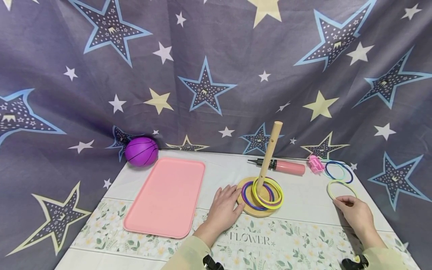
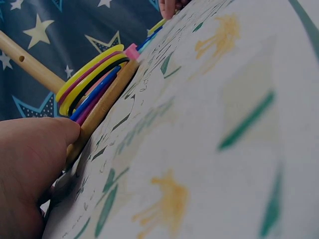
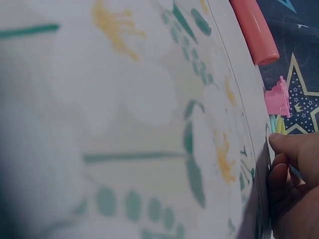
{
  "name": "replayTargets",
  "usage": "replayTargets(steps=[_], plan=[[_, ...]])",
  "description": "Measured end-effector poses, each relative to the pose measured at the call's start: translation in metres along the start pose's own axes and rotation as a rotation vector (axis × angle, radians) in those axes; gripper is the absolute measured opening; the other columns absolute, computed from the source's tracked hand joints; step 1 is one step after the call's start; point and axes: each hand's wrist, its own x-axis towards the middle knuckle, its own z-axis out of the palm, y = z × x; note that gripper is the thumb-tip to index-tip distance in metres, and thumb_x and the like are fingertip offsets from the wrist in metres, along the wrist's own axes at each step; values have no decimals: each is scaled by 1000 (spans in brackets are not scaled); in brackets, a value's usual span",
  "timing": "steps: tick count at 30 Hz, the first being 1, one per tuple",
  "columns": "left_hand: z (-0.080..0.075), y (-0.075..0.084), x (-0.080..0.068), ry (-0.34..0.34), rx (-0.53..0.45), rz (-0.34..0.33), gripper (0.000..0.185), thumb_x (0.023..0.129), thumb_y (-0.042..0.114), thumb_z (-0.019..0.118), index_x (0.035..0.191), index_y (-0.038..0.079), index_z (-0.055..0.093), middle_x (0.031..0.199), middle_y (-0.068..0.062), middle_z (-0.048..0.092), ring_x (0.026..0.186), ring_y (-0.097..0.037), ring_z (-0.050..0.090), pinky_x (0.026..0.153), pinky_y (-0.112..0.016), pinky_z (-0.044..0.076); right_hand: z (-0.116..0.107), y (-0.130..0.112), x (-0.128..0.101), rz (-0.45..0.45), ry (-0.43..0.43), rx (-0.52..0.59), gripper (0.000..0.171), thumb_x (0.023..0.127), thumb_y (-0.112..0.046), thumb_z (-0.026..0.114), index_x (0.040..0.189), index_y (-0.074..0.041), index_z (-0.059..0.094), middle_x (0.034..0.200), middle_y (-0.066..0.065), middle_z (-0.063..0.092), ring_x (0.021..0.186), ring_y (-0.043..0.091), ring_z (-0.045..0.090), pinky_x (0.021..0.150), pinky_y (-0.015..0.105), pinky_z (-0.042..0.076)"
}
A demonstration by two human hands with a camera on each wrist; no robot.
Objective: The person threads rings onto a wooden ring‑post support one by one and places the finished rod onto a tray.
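Star-printed cloth backs your bench (image 1: 303, 202), which wears a floral cover; your left hand (image 1: 224, 208) lies flat, fingers spread, fingertips against the wooden base (image 1: 251, 210) of the ring-toss peg (image 1: 269, 155); yellow, blue and purple rings (image 1: 266, 193) sit stacked round the peg; your right hand (image 1: 354, 212) pinches the near edge of a pale yellow ring (image 1: 341, 189) lying flat on the bench; further items: loose rings (image 1: 338, 170), pink pump (image 1: 281, 166), pink tray (image 1: 167, 197), purple ball (image 1: 141, 151).
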Motion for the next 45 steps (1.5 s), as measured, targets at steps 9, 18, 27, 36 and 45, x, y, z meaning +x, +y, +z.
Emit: replayTargets(steps=[9, 18, 27, 36, 45], plan=[[1, 1, -1, 5, -9, -11, 55, 111, 37, 65, 160, 13, 60, 167, -13, 53, 159, -37, 41, 134, -61, 22, -1, -6, -4, 38, -37, 18, 35, 108, -28, 73, 119, 5, 76, 103, 15, 76, 89, 23, 65, 60, 26, 49], [2, 0, -1, 2, -3, -5, 55, 111, 38, 64, 160, 13, 59, 167, -13, 53, 159, -38, 41, 133, -61, 22, 2, -9, -8, 47, -58, 37, 36, 108, -31, 74, 120, 3, 76, 106, 14, 75, 90, 22, 64, 62, 26, 48], [1, 1, -2, 4, -9, -6, 56, 111, 37, 65, 160, 13, 59, 167, -13, 52, 159, -38, 41, 134, -61, 22, 5, -18, -14, 47, -74, 54, 37, 109, -32, 73, 123, 2, 76, 109, 14, 75, 92, 21, 62, 61, 26, 51], [1, 1, -2, 0, -6, -8, 56, 111, 38, 64, 161, 13, 58, 167, -13, 52, 159, -38, 41, 134, -61, 21, 3, -31, -20, 22, -70, 84, 39, 110, -33, 72, 127, 2, 74, 102, 10, 76, 81, 16, 64, 60, 25, 53], [1, 1, -1, 0, -10, -8, 55, 111, 38, 64, 161, 13, 59, 168, -13, 52, 160, -37, 40, 134, -61, 21, 0, -47, -26, -18, -62, 118, 37, 111, -32, 71, 126, 1, 74, 106, 12, 73, 81, 15, 61, 58, 27, 55]])
